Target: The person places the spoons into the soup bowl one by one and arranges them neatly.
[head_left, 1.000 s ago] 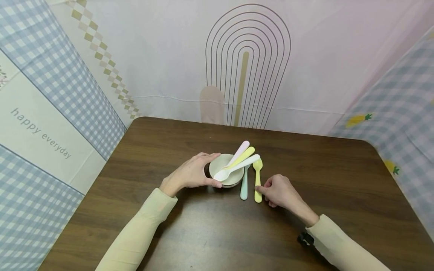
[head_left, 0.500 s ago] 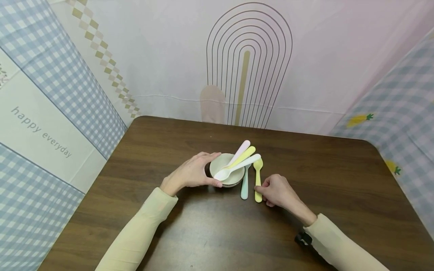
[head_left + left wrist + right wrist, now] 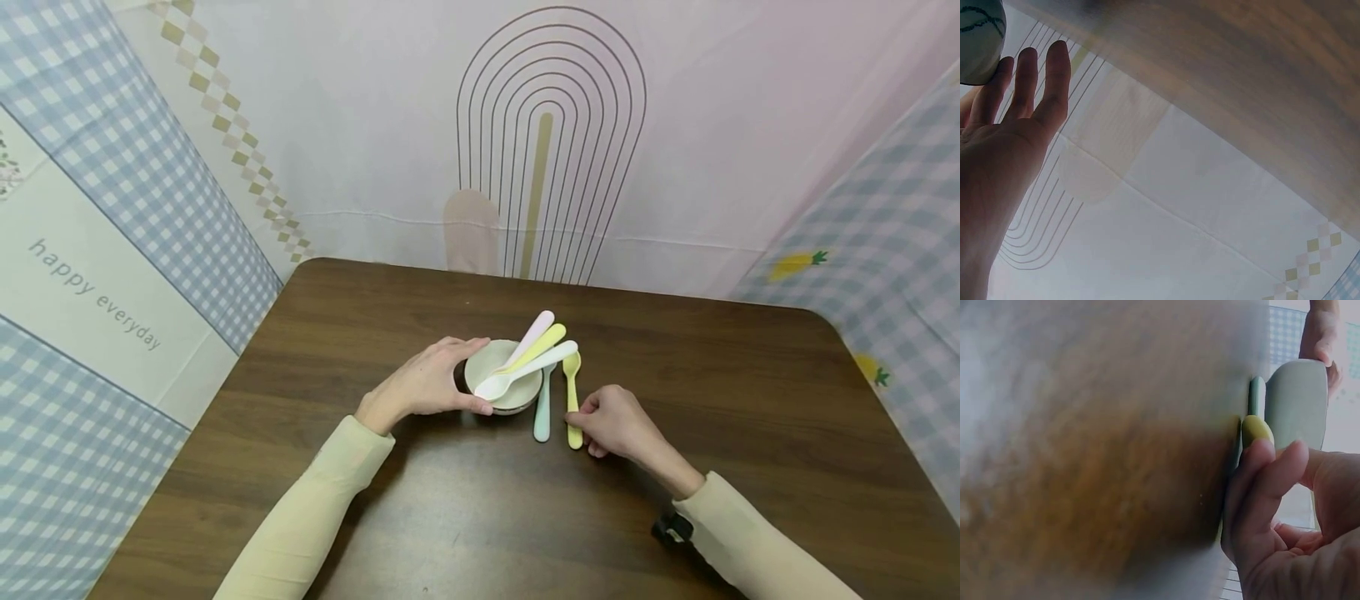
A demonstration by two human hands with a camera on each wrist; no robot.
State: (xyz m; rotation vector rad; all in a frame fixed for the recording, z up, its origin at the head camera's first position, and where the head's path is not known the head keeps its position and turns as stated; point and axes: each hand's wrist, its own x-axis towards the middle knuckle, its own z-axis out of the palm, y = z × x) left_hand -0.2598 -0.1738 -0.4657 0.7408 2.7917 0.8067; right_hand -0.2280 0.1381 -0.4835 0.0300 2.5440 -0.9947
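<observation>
My left hand (image 3: 427,379) grips the left side of a small pale bowl (image 3: 480,360), thumb at the near rim and fingers at the far side. Leaning in the bowl are a white spoon (image 3: 517,377) and pink (image 3: 534,331) and yellow (image 3: 546,340) handles, whose heads are partly hidden. With thumb and fingers my right hand (image 3: 618,423) pinches the lower handle of a yellow piece of cutlery (image 3: 571,387) lying on the table. Its head, a spoon's or a fork's, is partly covered by the white handle. Between it and the bowl lies a mint-green piece of cutlery (image 3: 542,414).
The dark wooden table (image 3: 465,517) stretches around both hands. A pale patterned cloth (image 3: 360,133) hangs behind its far edge, with blue checked cloth (image 3: 150,150) at the left and right sides. A black band (image 3: 672,527) sits at the right wrist.
Almost nothing differs. The yellow cutlery under my right hand has shifted very slightly to the right; the left hand and the bowl stay in place.
</observation>
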